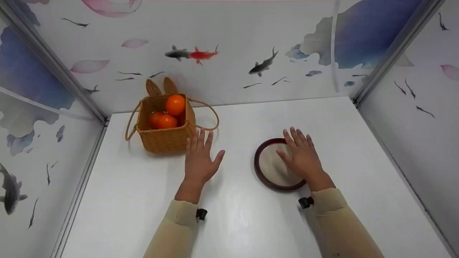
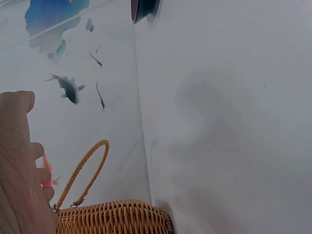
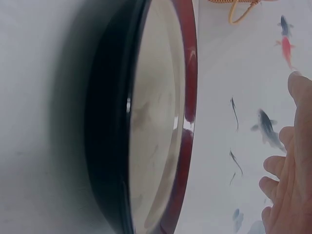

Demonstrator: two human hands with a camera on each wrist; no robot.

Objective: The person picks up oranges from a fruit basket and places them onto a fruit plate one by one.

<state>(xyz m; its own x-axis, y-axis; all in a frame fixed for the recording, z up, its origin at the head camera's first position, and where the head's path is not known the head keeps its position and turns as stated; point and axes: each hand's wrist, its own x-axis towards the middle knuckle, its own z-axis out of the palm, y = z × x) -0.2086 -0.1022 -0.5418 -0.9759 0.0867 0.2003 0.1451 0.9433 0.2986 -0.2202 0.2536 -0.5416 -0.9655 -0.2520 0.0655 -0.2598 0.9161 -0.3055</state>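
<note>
My left hand (image 1: 198, 160) lies flat, grip released, beside the basket (image 1: 163, 138) at centre left; my right hand (image 1: 303, 157), grip released, hovers over the plate (image 1: 267, 168).

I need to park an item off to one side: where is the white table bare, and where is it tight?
Bare: the table's right side past the plate, the near edge in front of both sleeves, and the left strip below the wicker basket. Tight: the left hand beside the basket; the right hand over the plate.
</note>
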